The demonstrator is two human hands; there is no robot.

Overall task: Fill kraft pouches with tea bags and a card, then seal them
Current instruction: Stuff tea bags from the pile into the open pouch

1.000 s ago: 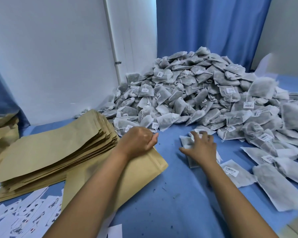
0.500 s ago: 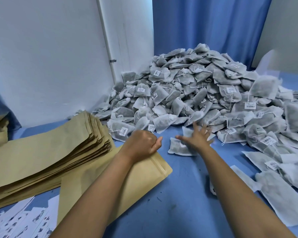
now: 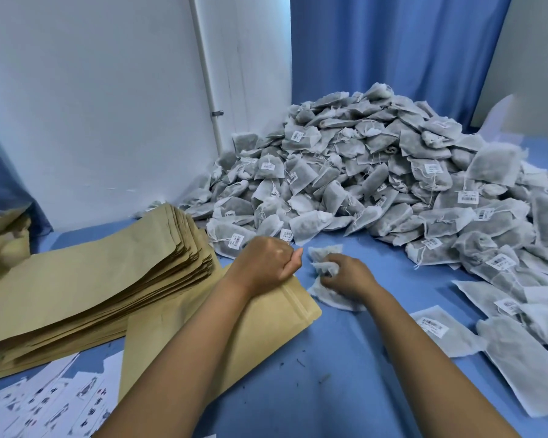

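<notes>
The right hand point(image 3: 345, 278) is closing its grip around a small bunch of tea bags point(image 3: 325, 263), fingers curled over them just above the blue desk point(image 3: 345, 358). One more bag is lying partly under that hand. The left hand point(image 3: 266, 260) is curled into a fist at the mouth of a kraft pouch point(image 3: 222, 336), which is lying flat on the desk and running back under the forearm; whether its grip is pinching the pouch edge cannot be told. Left of the pouch, a pouch stack point(image 3: 92, 279) is lying fanned out. Printed cards point(image 3: 45, 403) are spreading at the near left corner. Beyond both hands, a tea bag heap point(image 3: 361, 172) is piling against the wall point(image 3: 92, 90) and curtain point(image 3: 393, 42).
</notes>
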